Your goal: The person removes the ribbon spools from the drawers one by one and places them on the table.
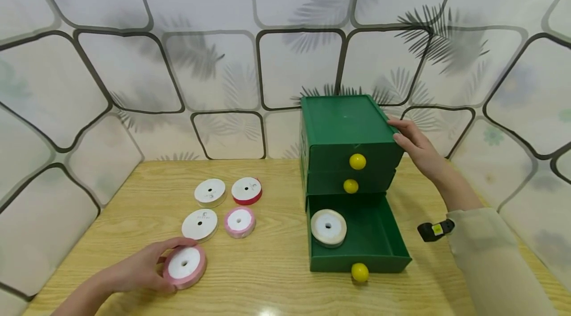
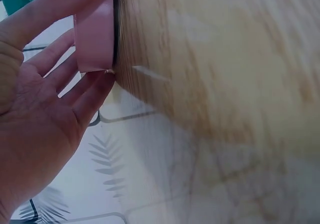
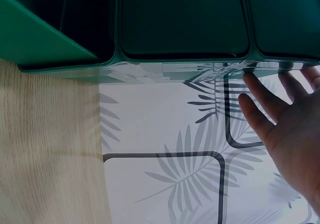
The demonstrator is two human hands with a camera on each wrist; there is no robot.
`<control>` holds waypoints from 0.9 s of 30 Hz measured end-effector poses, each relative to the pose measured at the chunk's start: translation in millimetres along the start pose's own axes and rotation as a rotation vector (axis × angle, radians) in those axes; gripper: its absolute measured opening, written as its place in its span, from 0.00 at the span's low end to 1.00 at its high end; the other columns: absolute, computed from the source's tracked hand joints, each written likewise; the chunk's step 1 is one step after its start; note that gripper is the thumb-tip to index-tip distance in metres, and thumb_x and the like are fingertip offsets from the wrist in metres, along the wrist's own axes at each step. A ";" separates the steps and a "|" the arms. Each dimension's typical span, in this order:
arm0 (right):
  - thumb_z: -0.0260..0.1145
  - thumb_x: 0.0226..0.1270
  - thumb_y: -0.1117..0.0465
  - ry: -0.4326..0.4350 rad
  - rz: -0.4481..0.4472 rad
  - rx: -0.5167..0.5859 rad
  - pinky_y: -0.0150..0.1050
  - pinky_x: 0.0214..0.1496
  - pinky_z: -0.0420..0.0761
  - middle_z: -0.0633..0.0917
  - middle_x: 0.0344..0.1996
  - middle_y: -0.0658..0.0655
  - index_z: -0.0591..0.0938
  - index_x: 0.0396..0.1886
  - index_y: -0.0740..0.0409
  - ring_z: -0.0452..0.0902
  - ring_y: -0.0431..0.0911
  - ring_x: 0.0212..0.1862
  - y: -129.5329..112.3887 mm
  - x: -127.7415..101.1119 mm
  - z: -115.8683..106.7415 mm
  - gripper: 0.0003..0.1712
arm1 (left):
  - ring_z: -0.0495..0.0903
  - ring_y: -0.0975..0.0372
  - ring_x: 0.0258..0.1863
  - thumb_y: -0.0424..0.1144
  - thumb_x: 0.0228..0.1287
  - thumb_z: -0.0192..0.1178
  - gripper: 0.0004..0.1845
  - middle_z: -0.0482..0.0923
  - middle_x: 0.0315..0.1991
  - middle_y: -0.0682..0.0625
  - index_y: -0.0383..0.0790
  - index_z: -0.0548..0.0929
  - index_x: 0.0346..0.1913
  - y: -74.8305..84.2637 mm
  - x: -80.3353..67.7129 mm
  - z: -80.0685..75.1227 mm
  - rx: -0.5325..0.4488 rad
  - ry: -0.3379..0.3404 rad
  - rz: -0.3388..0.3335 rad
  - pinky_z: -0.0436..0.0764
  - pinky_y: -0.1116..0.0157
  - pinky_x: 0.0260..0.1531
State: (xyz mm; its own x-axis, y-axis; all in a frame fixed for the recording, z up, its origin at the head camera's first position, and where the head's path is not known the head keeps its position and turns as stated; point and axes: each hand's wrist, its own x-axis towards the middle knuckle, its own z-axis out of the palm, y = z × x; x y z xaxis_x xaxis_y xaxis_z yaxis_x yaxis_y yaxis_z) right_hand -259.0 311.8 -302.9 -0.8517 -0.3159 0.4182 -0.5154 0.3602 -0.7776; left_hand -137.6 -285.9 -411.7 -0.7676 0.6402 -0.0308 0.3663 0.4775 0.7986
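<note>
My left hand (image 1: 138, 269) grips a dusty-pink ribbon spool (image 1: 196, 276) by its rim, thumb on one side and fingers on the other. In the left wrist view the pink spool (image 2: 95, 34) sits between thumb and fingers, at the wooden tabletop. My right hand (image 1: 417, 147) rests against the upper right edge of a green drawer box (image 1: 343, 117); in the right wrist view its fingers are extended along the box's side. The bottom drawer (image 1: 370, 226) is pulled out, with a cream ribbon spool (image 1: 328, 226) at its left. The two upper drawers are closed or nearly so.
Near the left hand lie a white-topped spool (image 1: 199, 224), a light pink spool (image 1: 240, 221), a cream spool (image 1: 209, 192) and a red spool (image 1: 247, 190). Yellow knobs (image 1: 360, 272) stick out from the drawer fronts. Patterned wall covering (image 1: 232, 132) stands behind the table.
</note>
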 end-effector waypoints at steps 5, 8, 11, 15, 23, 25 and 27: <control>0.45 0.81 0.60 0.005 0.002 -0.003 0.23 0.58 0.62 0.52 0.74 0.68 0.62 0.71 0.59 0.53 0.46 0.71 0.0 -0.5 0.0 0.23 | 0.69 0.70 0.54 0.36 0.48 0.75 0.41 0.71 0.59 0.40 0.37 0.69 0.67 0.9 0.4 -0.2 -0.023 -0.005 0.020 0.72 0.73 0.50; 0.44 0.81 0.60 0.007 -0.005 0.004 0.22 0.57 0.62 0.53 0.74 0.69 0.62 0.70 0.61 0.55 0.43 0.70 -0.2 0.2 0.5 0.23 | 0.71 0.71 0.54 0.37 0.49 0.75 0.41 0.70 0.60 0.37 0.36 0.69 0.67 3.1 -0.9 -1.9 -0.026 -0.002 0.027 0.74 0.71 0.49; 0.44 0.81 0.60 0.004 -0.011 0.019 0.22 0.57 0.63 0.52 0.73 0.69 0.62 0.70 0.61 0.56 0.41 0.68 -0.1 0.6 0.6 0.23 | 0.70 0.73 0.56 0.40 0.50 0.75 0.39 0.72 0.60 0.39 0.36 0.71 0.66 5.7 -0.8 -4.9 0.032 0.026 0.055 0.77 0.69 0.47; 0.44 0.81 0.60 0.000 -0.012 0.026 0.22 0.57 0.63 0.52 0.74 0.69 0.62 0.70 0.60 0.56 0.42 0.69 0.0 0.9 0.0 0.23 | 0.66 0.76 0.59 0.40 0.51 0.75 0.36 0.75 0.59 0.46 0.36 0.73 0.63 12.2 2.8 -9.9 0.122 0.070 0.102 0.79 0.65 0.46; 0.44 0.81 0.60 -0.005 0.001 0.026 0.23 0.57 0.63 0.51 0.74 0.70 0.62 0.70 0.59 0.54 0.45 0.70 -0.1 0.7 -0.6 0.23 | 0.67 0.73 0.61 0.37 0.58 0.71 0.30 0.75 0.60 0.49 0.37 0.74 0.63 36.9 26.4 -8.4 0.114 0.095 0.167 0.77 0.61 0.50; 0.44 0.81 0.59 -0.008 0.009 0.026 0.26 0.60 0.62 0.51 0.74 0.69 0.61 0.71 0.59 0.53 0.48 0.71 -0.5 0.4 -0.3 0.23 | 0.68 0.71 0.61 0.37 0.59 0.70 0.29 0.75 0.61 0.48 0.40 0.74 0.63 43.1 36.8 -5.7 0.101 0.097 0.175 0.77 0.59 0.52; 0.44 0.81 0.59 -0.008 0.011 0.022 0.27 0.61 0.62 0.50 0.74 0.69 0.61 0.71 0.59 0.52 0.50 0.72 -0.7 0.2 0.0 0.23 | 0.69 0.68 0.61 0.37 0.60 0.69 0.29 0.75 0.61 0.50 0.42 0.74 0.64 48.9 48.5 -3.3 0.091 0.098 0.176 0.76 0.56 0.53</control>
State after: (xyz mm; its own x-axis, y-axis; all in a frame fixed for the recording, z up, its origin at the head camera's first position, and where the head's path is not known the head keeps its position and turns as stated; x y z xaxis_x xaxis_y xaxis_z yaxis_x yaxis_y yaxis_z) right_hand -258.8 311.4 -302.3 -0.8565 -0.3192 0.4056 -0.5035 0.3442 -0.7925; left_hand -158.6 -233.5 -372.1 -0.7333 0.6592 0.1666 0.5419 0.4186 0.7288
